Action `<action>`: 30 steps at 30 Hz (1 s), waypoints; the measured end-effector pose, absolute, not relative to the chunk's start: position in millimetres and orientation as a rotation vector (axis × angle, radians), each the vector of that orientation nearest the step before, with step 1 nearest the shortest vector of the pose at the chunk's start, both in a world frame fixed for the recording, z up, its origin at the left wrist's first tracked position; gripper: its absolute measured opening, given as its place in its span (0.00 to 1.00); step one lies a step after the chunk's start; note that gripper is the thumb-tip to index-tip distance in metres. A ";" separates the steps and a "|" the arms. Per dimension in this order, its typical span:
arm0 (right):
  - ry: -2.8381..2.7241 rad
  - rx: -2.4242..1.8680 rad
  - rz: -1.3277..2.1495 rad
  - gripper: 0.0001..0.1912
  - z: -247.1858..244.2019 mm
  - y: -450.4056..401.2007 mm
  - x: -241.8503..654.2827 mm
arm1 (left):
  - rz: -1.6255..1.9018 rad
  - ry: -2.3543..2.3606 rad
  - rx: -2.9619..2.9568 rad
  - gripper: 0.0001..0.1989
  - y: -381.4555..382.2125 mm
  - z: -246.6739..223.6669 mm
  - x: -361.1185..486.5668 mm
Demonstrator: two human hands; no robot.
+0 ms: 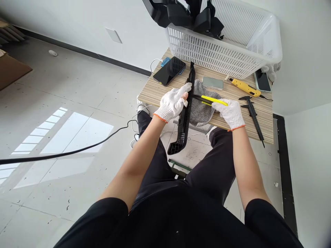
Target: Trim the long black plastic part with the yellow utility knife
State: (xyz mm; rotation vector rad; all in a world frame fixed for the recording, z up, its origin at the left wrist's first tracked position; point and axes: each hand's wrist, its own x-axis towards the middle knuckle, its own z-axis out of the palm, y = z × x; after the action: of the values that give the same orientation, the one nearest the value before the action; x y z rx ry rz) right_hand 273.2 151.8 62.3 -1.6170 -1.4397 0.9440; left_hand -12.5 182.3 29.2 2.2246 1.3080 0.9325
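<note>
Left hand [172, 102] is gripping the long trim [184, 113], lying lengthwise away; right hand [231, 112] is holding the knife [213, 100] crosswise toward it.

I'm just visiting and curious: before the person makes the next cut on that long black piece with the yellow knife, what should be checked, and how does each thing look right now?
1. Left hand grips the black plastic part: ok.
2. Right hand holds the yellow utility knife: ok.
3. Both hands gloved: ok.
4. Grey cloth lies under the working spot: ok.
5. Part fully supported by the table: not ok, its near end overhangs the edge.
6. Blade out and its tip placed on the part: cannot tell.
</note>
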 end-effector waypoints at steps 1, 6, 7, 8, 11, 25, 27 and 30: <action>-1.436 -1.617 0.911 0.22 62.6 152.8 272.9 | 0.933 1.315 2.226 0.51 182.5 28.7 -12.3; -1.461 -1.642 0.864 0.23 61.7 154.9 273.1 | 0.943 1.338 2.234 0.48 181.6 26.8 -12.8; -1.456 -1.647 0.835 0.23 61.0 154.9 273.5 | 0.934 1.351 2.232 0.47 181.1 27.0 -13.0; -1.460 -1.645 0.830 0.23 60.3 154.8 273.9 | 0.921 1.369 2.231 0.46 180.6 27.6 -13.1; -1.487 -1.637 0.867 0.23 58.5 154.3 274.4 | 0.878 1.411 2.248 0.47 179.0 30.2 -12.8; -1.437 -1.626 0.849 0.21 59.3 153.0 270.7 | 0.861 1.488 2.245 0.54 171.7 36.5 -7.3; -1.429 -1.632 0.825 0.22 59.3 153.3 270.4 | 0.884 1.467 2.241 0.53 171.4 36.3 -7.5; -1.454 -1.631 0.867 0.22 58.7 153.1 270.2 | 0.925 1.443 2.249 0.50 170.4 36.4 -7.6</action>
State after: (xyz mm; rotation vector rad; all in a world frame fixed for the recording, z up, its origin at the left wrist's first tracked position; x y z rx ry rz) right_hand 270.2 153.1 58.7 -1.6307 -1.4538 0.8675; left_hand -7.6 170.4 36.4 2.2489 1.4429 0.9251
